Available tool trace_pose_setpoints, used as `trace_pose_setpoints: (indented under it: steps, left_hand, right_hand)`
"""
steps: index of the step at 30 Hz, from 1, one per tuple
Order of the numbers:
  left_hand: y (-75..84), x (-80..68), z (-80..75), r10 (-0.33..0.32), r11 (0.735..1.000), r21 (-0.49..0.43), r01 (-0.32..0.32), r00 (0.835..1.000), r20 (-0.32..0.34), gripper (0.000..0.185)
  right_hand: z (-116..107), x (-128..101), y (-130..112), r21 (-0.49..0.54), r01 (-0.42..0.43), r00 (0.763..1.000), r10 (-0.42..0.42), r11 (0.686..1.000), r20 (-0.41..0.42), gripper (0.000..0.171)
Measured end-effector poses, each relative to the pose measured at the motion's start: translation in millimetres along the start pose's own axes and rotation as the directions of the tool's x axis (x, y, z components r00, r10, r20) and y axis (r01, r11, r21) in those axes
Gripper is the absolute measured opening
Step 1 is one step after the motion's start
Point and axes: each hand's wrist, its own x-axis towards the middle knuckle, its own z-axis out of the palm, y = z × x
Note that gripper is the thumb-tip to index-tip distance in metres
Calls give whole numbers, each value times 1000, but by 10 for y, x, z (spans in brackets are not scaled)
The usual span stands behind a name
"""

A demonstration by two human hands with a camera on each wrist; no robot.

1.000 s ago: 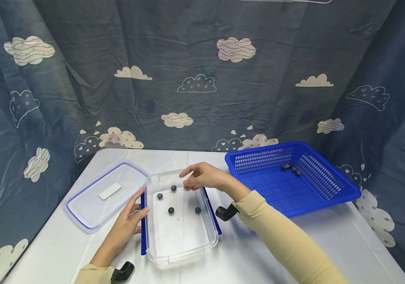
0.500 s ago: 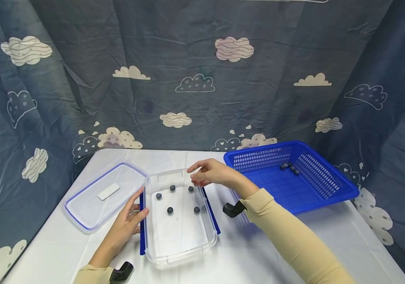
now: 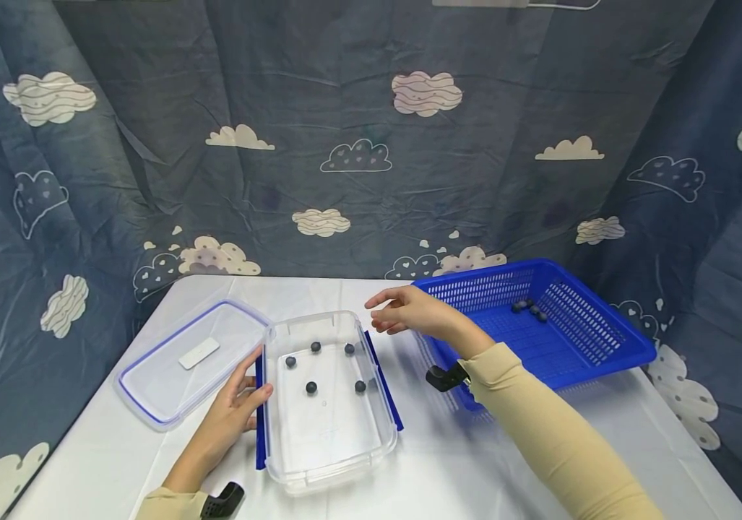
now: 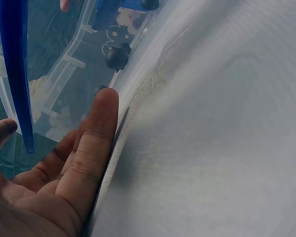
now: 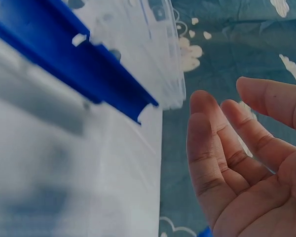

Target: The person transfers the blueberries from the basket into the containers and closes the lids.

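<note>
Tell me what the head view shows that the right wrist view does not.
Only the head view shows the blue basket with small dark balls at its far side, the detached lid, the left hand resting against the clear container, and five dark balls inside it. Only the right wrist view shows the right hand from the palm side, fingers relaxed and holding nothing. Both show the container's blue side latch, the white table and the cloud-print curtain.

Box [image 3: 328, 426] lies open above (lid [image 3: 191, 357] aside); basket [image 3: 598, 354] apparently flanks right.
</note>
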Motion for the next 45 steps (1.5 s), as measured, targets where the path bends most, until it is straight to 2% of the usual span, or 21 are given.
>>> trace_pose_setpoints:
  steps: [15, 28, 39, 45]
  left_hand:
    - [-16, -20, -17, -5, 1000, -13, 5, 1000, -15, 73]
    - [-64, -22, -41, 7, 1000, 15, -7, 1000, -3, 72]
    - [-66, -27, -44, 1, 1000, 22, -1, 1000, -12, 71]
    - [-84, -29, -40, -5, 1000, 17, 6, 1000, -12, 71]
  right_hand:
    - [-432, -108, 180, -9, 22, 997, -23, 1000, -77, 40]
    - [-906, -249, 471, 92, 38, 988, -23, 995, -155, 47]
    - [-1307, -388, 767, 51, -80, 964, 90, 996, -250, 50]
    - [-1558, -481, 947, 53, -153, 937, 162, 987, -309, 55]
